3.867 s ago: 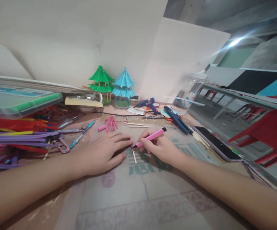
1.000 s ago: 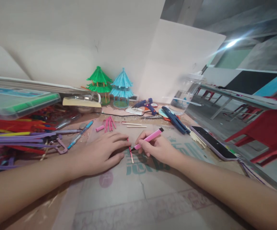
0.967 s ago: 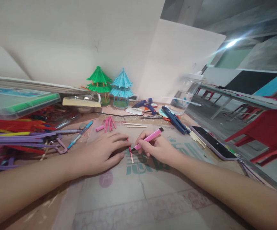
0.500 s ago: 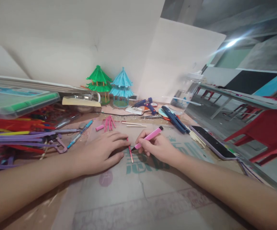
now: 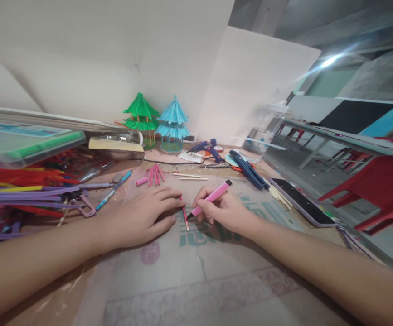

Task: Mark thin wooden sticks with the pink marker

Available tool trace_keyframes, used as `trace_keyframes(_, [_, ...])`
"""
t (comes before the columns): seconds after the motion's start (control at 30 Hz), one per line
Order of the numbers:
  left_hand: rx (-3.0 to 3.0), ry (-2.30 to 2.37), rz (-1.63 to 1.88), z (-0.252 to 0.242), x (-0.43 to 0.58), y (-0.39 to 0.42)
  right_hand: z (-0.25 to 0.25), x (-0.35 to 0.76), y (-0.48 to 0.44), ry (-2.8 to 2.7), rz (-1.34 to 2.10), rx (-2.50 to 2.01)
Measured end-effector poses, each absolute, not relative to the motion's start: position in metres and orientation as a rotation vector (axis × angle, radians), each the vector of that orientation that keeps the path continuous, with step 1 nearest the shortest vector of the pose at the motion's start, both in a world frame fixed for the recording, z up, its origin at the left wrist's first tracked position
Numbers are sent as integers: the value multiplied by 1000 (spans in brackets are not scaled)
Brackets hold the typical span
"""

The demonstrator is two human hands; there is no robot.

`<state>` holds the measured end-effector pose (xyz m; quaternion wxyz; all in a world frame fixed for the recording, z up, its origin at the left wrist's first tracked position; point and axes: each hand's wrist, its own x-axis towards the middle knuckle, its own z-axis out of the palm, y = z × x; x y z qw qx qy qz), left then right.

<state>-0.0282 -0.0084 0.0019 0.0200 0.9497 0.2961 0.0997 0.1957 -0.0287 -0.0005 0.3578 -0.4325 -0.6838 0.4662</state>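
Left hand [image 5: 150, 212] lies flat, unclenched, fingertips pinning the pink-stained wooden stick [image 5: 185, 216] to the printed plastic sheet [image 5: 155, 283], nearer its far edge. Right hand [image 5: 226, 210] grasps the pink marker [image 5: 217, 193], tip at the stick. Risk: light finger pressure could let the stick roll.

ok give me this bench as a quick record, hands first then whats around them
left hand: lying flat, fingertips at the far part of a mostly pink stick
right hand: gripping a pink marker, dark tip at the stick
under both: translucent printed sheet
beyond the hands: bunched pink sticks, short pink cylinder, two mostly pale sticks
back: green model and light-blue model, tiered roofs, side by side
right side: phone, lying flat
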Motion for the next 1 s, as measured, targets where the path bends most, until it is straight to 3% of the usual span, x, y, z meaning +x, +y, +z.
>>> trace_keyframes(1.0, [2930, 895, 342, 3, -27, -8, 1, 194, -29, -1747, 1244, -1138])
